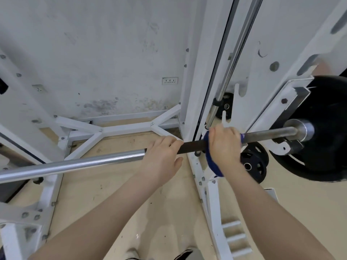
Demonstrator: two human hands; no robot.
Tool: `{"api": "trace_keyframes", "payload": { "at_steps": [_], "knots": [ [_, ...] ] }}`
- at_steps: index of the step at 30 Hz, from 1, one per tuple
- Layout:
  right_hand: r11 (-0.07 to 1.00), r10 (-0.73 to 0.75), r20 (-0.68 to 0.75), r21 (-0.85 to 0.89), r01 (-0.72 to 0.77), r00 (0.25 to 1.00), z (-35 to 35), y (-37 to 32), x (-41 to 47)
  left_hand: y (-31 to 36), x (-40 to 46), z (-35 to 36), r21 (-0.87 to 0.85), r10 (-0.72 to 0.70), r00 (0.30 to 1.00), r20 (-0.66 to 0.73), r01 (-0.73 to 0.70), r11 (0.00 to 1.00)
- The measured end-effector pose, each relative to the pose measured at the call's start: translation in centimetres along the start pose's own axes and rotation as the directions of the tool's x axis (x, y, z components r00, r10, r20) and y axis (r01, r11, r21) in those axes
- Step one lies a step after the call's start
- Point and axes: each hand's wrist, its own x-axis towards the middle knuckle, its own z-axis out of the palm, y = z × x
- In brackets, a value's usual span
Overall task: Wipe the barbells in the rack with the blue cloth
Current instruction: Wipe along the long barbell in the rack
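**Barbell gripped in both hands, blue cloth wrapped under the right**

A barbell (75, 163) is seen lying across the white rack (197, 91), running from lower left to upper right. Its left stretch is bright and polished, while the part between the hands is dark and dull. A large black weight plate (326, 132) is carried on its right end, beyond the rack upright.

The right hand (224, 145) is closed over the bar just right of the upright, fingers curled together around the blue cloth (212, 162), which is wrapped about the bar; a fold of it hangs below the wrist. The left hand (161, 154) is laid on the bar just left of the upright, fingers pressed together and curled over the top, the thumb held apart below.

Smaller black plates (255, 162) are stored behind the upright, near the wooden floor (112, 184). A stained white wall (93, 53) with a socket (170, 80) stands behind the rack.
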Motion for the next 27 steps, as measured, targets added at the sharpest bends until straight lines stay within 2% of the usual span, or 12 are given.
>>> {"api": "trace_keyframes", "payload": {
  "at_steps": [3,5,8,11,14,17,18,20,22,24,27],
  "knots": [
    [0.976,-0.131,-0.058,0.169,0.139,0.99,0.2,-0.5,-0.8,1.9,1.0,1.5,0.055,0.012,0.999,-0.044,-0.009,0.998],
    [0.978,-0.143,-0.106,0.136,0.157,0.984,0.8,2.7,0.0,2.9,1.6,2.4,0.087,0.009,0.998,-0.064,-0.003,0.996],
    [0.998,-0.029,-0.092,0.061,0.035,0.995,1.0,8.2,0.9,4.0,2.3,3.0,0.155,-0.045,0.995,-0.091,0.058,0.986],
    [0.987,0.149,-0.082,0.078,-0.143,0.985,1.1,11.3,1.4,4.2,2.6,3.6,0.173,-0.072,0.986,-0.152,0.098,0.98],
    [0.938,0.209,-0.088,0.301,-0.174,0.974,1.4,8.6,0.5,4.1,2.4,4.2,0.17,-0.09,0.976,-0.197,0.124,0.978],
    [0.861,0.115,-0.128,0.507,-0.035,0.985,1.5,4.9,-1.2,4.2,2.3,4.6,0.179,-0.101,0.972,-0.213,0.14,0.974],
    [0.866,0.054,-0.138,0.5,0.023,0.989,1.6,5.3,-1.0,4.2,2.4,4.6,0.177,-0.11,0.97,-0.216,0.149,0.973],
    [0.933,-0.066,-0.131,0.344,0.108,0.989,2.1,8.3,-0.4,4.1,2.5,4.6,0.163,-0.108,0.968,-0.225,0.147,0.976],
    [0.974,-0.041,-0.111,0.217,0.064,0.993,2.9,11.9,-0.5,3.9,2.4,4.7,0.15,-0.103,0.968,-0.23,0.139,0.979],
    [0.96,0.004,-0.115,0.278,0.029,0.993,3.1,13.0,-1.6,3.9,2.2,4.7,0.138,-0.106,0.968,-0.226,0.14,0.981],
    [0.898,0.069,-0.118,0.439,-0.01,0.991,3.3,10.7,-2.5,3.8,2.1,4.6,0.112,-0.103,0.968,-0.228,0.131,0.985]
  ]
}}
